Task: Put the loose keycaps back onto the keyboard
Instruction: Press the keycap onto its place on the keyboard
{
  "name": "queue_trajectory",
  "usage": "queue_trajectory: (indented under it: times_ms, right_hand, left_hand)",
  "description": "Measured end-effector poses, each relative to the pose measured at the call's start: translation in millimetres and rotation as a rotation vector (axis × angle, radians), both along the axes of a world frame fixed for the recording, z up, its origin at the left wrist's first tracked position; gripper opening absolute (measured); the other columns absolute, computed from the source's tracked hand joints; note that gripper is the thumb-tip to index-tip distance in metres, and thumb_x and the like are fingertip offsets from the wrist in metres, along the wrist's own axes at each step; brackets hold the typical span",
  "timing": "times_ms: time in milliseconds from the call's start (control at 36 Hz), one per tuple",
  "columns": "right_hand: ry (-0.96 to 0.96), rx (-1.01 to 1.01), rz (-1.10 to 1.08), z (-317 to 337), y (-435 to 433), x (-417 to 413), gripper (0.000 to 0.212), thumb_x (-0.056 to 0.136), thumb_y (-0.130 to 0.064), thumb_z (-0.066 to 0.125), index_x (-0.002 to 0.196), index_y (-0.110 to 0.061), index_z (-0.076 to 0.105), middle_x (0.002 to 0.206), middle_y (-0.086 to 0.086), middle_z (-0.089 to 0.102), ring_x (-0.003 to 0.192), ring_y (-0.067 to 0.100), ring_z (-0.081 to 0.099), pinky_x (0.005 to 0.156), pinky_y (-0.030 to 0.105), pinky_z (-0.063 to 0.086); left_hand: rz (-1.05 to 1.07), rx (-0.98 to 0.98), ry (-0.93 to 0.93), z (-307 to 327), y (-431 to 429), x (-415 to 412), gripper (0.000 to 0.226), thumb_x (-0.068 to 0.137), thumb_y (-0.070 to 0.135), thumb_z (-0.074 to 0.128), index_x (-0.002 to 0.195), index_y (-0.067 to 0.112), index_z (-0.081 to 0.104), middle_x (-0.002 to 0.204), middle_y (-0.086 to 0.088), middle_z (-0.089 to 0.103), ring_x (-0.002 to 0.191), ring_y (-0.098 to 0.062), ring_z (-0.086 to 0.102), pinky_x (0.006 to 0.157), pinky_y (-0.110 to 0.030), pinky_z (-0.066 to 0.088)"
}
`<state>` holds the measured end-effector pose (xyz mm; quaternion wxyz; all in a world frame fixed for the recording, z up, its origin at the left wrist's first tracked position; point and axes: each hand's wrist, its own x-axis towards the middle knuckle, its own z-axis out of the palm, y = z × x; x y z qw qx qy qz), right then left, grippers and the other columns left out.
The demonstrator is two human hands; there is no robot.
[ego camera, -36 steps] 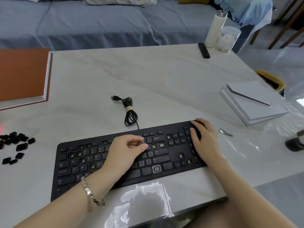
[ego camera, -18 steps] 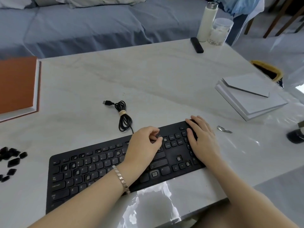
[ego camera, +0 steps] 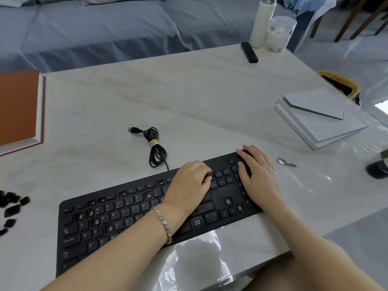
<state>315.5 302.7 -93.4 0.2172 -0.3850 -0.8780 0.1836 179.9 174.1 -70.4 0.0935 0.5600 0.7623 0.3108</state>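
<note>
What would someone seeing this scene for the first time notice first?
The black keyboard at the table's near edge, with several bare key sockets, and both hands on its right half: the left hand seems to pinch a keycap over the navigation keys, the right hand lies flat on the number pad. Next, the heap of loose keycaps at the far left edge.

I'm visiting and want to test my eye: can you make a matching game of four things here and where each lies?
Things: 1 loose keycaps; 2 white bottle; 3 coiled cable; 4 right hand.
Places: A far edge of the table; B right end of the keyboard; C left edge of the table; D just beyond the keyboard.
Pairs: 1-C; 2-A; 3-D; 4-B.
</note>
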Motion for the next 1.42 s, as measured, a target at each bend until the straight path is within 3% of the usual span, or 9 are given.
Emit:
queue_trajectory:
  times_ms: [306, 389, 528, 694, 917, 1028, 1222, 1417]
  right_hand:
    - [-0.003, 0.004, -0.009, -0.8, 0.1, -0.2, 0.042, 0.090, -0.032, 0.038, 0.125, -0.021, 0.057, 0.136, -0.004, 0.049, 0.133, 0.015, 0.034, 0.103, 0.039, 0.034]
    - [0.000, 0.006, -0.007, -1.6, 0.0, -0.4, 0.041, 0.090, -0.032, 0.038, 0.125, -0.020, 0.057, 0.136, -0.004, 0.049, 0.132, 0.014, 0.034, 0.103, 0.037, 0.033]
    - [-0.002, 0.008, -0.005, -1.9, 0.9, -0.7, 0.042, 0.090, -0.032, 0.038, 0.125, -0.020, 0.057, 0.136, -0.004, 0.049, 0.133, 0.014, 0.034, 0.102, 0.036, 0.032]
    - [-0.001, 0.010, -0.002, -2.2, 0.9, -0.8, 0.037, 0.093, -0.028, 0.042, 0.125, -0.020, 0.057, 0.137, -0.004, 0.049, 0.133, 0.014, 0.033, 0.102, 0.035, 0.031]
    - [-0.003, 0.004, -0.011, -1.7, 0.1, -1.6, 0.042, 0.090, -0.032, 0.038, 0.125, -0.019, 0.058, 0.136, -0.004, 0.049, 0.133, 0.014, 0.033, 0.104, 0.034, 0.030]
    - [-0.009, 0.003, -0.008, -1.3, -0.1, -1.0, 0.042, 0.090, -0.031, 0.038, 0.125, -0.019, 0.058, 0.137, -0.002, 0.049, 0.133, 0.016, 0.033, 0.104, 0.035, 0.030]
    - [-0.029, 0.002, -0.010, -1.7, -0.4, -0.2, 0.036, 0.095, -0.025, 0.042, 0.127, -0.019, 0.056, 0.139, -0.002, 0.047, 0.135, 0.017, 0.033, 0.105, 0.036, 0.029]
    - [-0.034, -0.007, -0.008, -0.5, -2.1, -1.7, 0.043, 0.090, -0.031, 0.037, 0.126, -0.018, 0.057, 0.138, -0.001, 0.048, 0.134, 0.018, 0.034, 0.104, 0.038, 0.030]
  left_hand:
    - [0.027, 0.078, 0.000, -8.1, -0.5, -3.2, 0.009, 0.073, 0.012, 0.069, 0.078, 0.010, 0.075, 0.081, 0.001, 0.068, 0.078, -0.015, 0.057, 0.074, -0.018, 0.040]
    - [0.034, 0.082, -0.005, -9.1, -1.9, -3.1, 0.008, 0.073, 0.013, 0.069, 0.079, 0.010, 0.075, 0.081, 0.001, 0.069, 0.077, -0.019, 0.060, 0.074, -0.019, 0.042]
    - [0.055, 0.134, -0.050, -12.8, -3.8, -3.4, 0.010, 0.075, 0.012, 0.068, 0.081, 0.010, 0.076, 0.083, 0.001, 0.069, 0.081, -0.010, 0.054, 0.081, -0.014, 0.034]
    - [0.041, 0.161, -0.095, -13.2, -1.6, -5.9, 0.012, 0.075, 0.013, 0.068, 0.082, 0.009, 0.076, 0.083, 0.000, 0.069, 0.084, -0.009, 0.048, 0.079, -0.015, 0.034]
    - [-0.090, 0.173, 0.092, -23.4, -1.3, -12.4, 0.015, 0.079, 0.015, 0.063, 0.085, 0.008, 0.075, 0.084, -0.001, 0.065, 0.081, -0.010, 0.044, 0.074, -0.022, 0.039]
    - [-0.180, 0.211, 0.247, -24.3, -6.8, -18.7, 0.027, 0.088, 0.022, 0.051, 0.092, 0.010, 0.074, 0.093, -0.002, 0.067, 0.087, -0.015, 0.048, 0.070, -0.030, 0.047]
    - [-0.239, 0.161, 0.473, -16.0, -6.2, -28.3, 0.027, 0.087, 0.030, 0.048, 0.091, 0.020, 0.074, 0.105, 0.000, 0.067, 0.103, -0.019, 0.047, 0.082, -0.031, 0.031]
    - [-0.208, 0.087, 0.423, -14.9, -7.6, -26.9, 0.029, 0.086, 0.033, 0.047, 0.089, 0.024, 0.074, 0.107, -0.001, 0.067, 0.104, -0.015, 0.049, 0.082, -0.030, 0.034]
